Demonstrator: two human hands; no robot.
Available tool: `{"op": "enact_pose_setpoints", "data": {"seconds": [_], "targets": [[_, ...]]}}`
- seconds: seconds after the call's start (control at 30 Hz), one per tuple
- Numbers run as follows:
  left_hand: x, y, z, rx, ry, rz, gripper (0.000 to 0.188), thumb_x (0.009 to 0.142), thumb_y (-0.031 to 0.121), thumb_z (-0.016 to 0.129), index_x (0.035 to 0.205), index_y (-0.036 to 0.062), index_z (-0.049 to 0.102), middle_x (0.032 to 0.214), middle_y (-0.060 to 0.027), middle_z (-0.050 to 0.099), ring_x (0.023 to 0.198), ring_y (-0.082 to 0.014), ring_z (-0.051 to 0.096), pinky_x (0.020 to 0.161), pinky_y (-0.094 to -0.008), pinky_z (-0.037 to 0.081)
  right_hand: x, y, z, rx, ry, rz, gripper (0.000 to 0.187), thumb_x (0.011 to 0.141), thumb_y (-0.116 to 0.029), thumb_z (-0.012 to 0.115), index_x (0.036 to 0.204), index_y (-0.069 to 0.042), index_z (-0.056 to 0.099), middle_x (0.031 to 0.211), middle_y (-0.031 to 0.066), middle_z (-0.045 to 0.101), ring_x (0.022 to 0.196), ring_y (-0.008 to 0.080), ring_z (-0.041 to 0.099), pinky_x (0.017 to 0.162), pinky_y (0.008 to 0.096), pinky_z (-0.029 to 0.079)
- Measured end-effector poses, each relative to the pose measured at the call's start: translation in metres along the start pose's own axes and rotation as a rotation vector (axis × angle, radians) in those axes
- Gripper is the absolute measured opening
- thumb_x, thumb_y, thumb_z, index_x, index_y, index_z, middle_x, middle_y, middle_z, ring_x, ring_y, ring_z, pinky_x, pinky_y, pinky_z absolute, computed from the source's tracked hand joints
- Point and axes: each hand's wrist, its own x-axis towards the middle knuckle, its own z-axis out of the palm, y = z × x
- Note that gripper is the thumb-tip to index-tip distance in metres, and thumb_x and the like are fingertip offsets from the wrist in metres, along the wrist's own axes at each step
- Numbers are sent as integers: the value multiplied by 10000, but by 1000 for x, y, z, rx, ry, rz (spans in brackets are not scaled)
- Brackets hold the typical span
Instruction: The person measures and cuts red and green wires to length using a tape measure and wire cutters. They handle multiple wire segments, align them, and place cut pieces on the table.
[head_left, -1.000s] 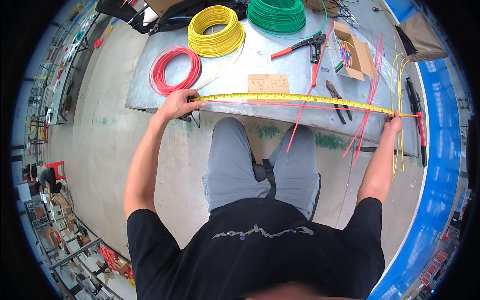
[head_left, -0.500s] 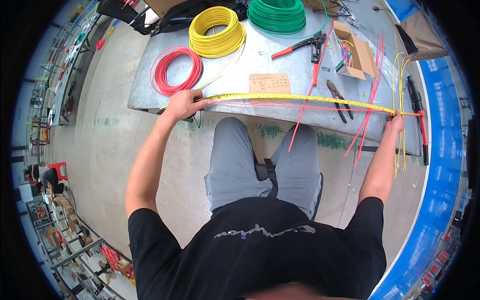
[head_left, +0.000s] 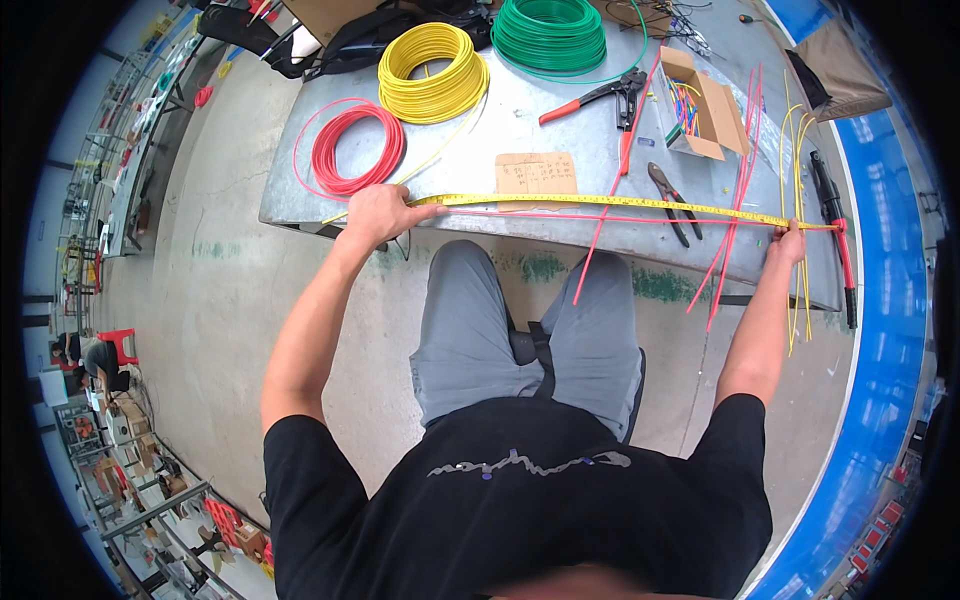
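A yellow measuring tape [head_left: 600, 201] stretches along the table's front edge, with a red wire [head_left: 560, 214] running just below it. My left hand [head_left: 376, 216] is closed on the red wire at the tape's left part, its thumb pointing right along the wire. Whether it also grips the tape is hidden. At the other end, my right hand [head_left: 789, 243] pinches the tape and the wire together. The red wire coil [head_left: 358, 150] lies just beyond my left hand. Cut red wires [head_left: 737, 215] and yellow wires [head_left: 797, 180] lie near my right hand.
Further back are a yellow wire coil [head_left: 433, 75] and a green wire coil [head_left: 550, 38]. Red-handled cutters [head_left: 590, 100], dark pliers [head_left: 673, 205], a written cardboard piece [head_left: 535, 174] and an open box of coloured pieces [head_left: 705, 110] lie on the table. A long red-and-black tool [head_left: 836, 235] lies far right.
My left hand has slid a little to the right along the tape and wire. My right hand stays almost in place, still pinching.
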Motion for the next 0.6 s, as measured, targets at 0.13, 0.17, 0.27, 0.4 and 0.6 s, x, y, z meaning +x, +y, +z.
{"op": "enact_pose_setpoints", "data": {"seconds": [0.13,0.17,0.27,0.4,0.6], "targets": [[6,1,-1,43,-59,-19,881,772,887,659,791,18,801,748,-193,748,787,-367,751,746,-470,576,-3,0,0,18,-64,5,106,1003,-66,704,963,-63,606,705,10,575,517,107,528,459,270,480],[8,2,-1,49,-70,-17,884,776,887,655,783,15,799,749,-197,747,786,-372,749,744,-470,574,-3,-1,-2,-5,-61,-11,104,1003,-67,700,962,-66,605,706,11,573,517,106,524,458,269,476],[7,-1,2,-3,-72,-32,914,782,891,644,736,-12,780,706,-225,721,720,-400,729,683,-484,554,-7,0,-2,23,-107,47,121,1004,-140,698,945,-90,606,752,27,570,537,132,504,464,278,425],[0,2,6,-38,48,-26,873,763,851,705,746,-20,758,689,-219,706,725,-394,726,687,-484,550,-30,-16,4,81,-248,185,223,1024,-305,715,1075,-95,661,836,36,666,614,112,565,551,299,493],[-2,10,13,-137,115,-61,832,780,821,717,721,-8,725,674,-209,688,692,-398,704,666,-480,532,-123,-50,36,-534,-592,-50,430,953,-446,790,1134,-58,742,930,64,732,730,137,674,615,301,548]]}}
